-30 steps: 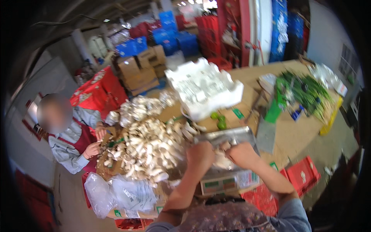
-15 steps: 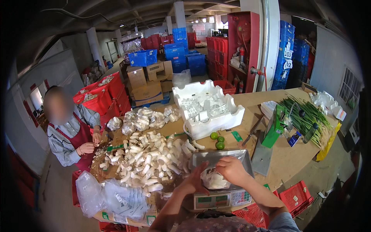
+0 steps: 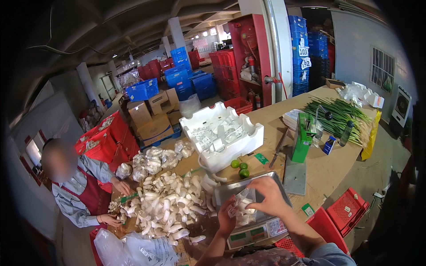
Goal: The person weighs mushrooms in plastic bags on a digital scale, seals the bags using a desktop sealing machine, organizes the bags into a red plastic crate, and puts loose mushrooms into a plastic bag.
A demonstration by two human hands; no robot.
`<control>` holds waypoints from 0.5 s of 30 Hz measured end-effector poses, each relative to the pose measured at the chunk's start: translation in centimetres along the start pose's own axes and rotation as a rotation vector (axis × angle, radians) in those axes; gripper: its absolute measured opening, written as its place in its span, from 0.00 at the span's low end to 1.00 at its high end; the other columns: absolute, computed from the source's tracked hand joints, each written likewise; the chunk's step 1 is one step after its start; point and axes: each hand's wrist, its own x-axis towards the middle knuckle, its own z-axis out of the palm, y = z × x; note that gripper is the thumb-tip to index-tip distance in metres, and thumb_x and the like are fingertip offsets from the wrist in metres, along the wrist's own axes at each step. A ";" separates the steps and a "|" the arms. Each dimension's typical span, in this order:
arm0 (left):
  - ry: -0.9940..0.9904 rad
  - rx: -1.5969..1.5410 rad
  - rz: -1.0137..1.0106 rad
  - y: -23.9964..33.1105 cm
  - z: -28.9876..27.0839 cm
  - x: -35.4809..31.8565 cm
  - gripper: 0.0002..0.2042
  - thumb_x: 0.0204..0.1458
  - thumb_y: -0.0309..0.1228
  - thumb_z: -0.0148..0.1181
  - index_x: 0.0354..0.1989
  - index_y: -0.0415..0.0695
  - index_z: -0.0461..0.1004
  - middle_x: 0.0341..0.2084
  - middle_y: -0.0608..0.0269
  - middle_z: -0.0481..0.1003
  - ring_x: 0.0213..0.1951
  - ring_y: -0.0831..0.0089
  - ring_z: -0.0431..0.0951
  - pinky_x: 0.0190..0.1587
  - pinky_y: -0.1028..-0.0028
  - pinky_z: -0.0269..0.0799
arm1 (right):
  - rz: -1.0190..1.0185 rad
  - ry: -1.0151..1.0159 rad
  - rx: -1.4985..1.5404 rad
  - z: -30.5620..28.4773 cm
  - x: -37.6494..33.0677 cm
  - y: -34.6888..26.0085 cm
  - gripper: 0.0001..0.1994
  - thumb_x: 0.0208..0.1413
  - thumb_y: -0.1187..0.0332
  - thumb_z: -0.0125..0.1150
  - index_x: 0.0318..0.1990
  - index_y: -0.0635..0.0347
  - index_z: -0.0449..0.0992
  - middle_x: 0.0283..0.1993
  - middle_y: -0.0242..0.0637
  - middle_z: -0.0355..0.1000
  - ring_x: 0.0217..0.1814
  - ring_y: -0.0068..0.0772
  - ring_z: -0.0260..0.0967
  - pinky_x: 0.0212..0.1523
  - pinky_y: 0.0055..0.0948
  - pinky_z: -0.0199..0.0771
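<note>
— Mushrooms in a clear bag [image 3: 243, 205], that was what the person had over the metal scale tray [image 3: 230, 191], low and centre of the frame. The left hand [image 3: 227, 217] pinched the bag's near edge; the right hand [image 3: 267, 196] curled over the top, fingers closed on the plastic.

— Did it look steady?

— Not very. The bag was thin and slack, so I judged a loose pinch could let it sag and spill stems across the tray, or off the scale [image 3: 254, 230] toward the red crate [image 3: 344, 215] at lower right.

— Anything else in the way?

— Three limes [image 3: 240, 167] sat just beyond the tray, and the big heap of white mushrooms [image 3: 166, 208] crowded its left side. A stray elbow might have knocked pieces onto the tray and spoiled the reading. The worker in the red apron [image 3: 84, 195], left of frame, was sorting at the heap's far edge, well apart.
</note>
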 end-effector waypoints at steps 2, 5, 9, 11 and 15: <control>-0.011 -0.214 -0.077 0.9 1.6 0.3 0.18 0.47 0.17 0.52 0.48 0.40 0.73 0.48 0.55 0.73 0.51 0.61 0.73 0.50 0.69 0.69 | 0.111 -0.086 0.006 -0.6 -1.7 3.7 0.28 0.30 0.57 0.76 0.42 0.60 0.75 0.45 0.41 0.71 0.50 0.43 0.66 0.52 0.37 0.64; -0.042 0.015 0.231 1.4 1.6 1.3 0.19 0.49 0.15 0.49 0.50 0.39 0.71 0.45 0.57 0.74 0.50 0.64 0.74 0.47 0.75 0.71 | 0.230 -0.293 0.134 0.3 -3.7 5.7 0.24 0.39 0.67 0.73 0.45 0.64 0.72 0.40 0.38 0.72 0.42 0.31 0.70 0.44 0.29 0.69; -0.059 -0.770 -0.341 -0.1 0.7 0.4 0.17 0.51 0.17 0.51 0.50 0.39 0.70 0.45 0.57 0.74 0.49 0.67 0.74 0.48 0.74 0.70 | 0.429 -0.087 0.663 -0.3 -3.7 4.9 0.18 0.44 0.79 0.67 0.44 0.64 0.69 0.33 0.28 0.71 0.28 0.13 0.61 0.33 0.15 0.65; -0.050 -0.724 -0.344 -0.3 0.8 0.1 0.14 0.51 0.19 0.53 0.47 0.40 0.72 0.44 0.57 0.75 0.49 0.66 0.74 0.48 0.72 0.71 | 0.439 0.211 1.009 -2.3 -2.3 5.3 0.17 0.44 0.79 0.67 0.44 0.64 0.70 0.33 0.26 0.70 0.30 0.13 0.60 0.34 0.16 0.64; -0.047 -0.075 0.118 0.8 1.1 0.7 0.08 0.50 0.21 0.55 0.38 0.42 0.76 0.42 0.56 0.76 0.48 0.62 0.74 0.47 0.69 0.70 | 0.361 -0.474 0.374 -1.7 -2.3 6.0 0.45 0.32 0.64 0.78 0.61 0.61 0.59 0.43 0.39 0.67 0.42 0.28 0.63 0.45 0.28 0.66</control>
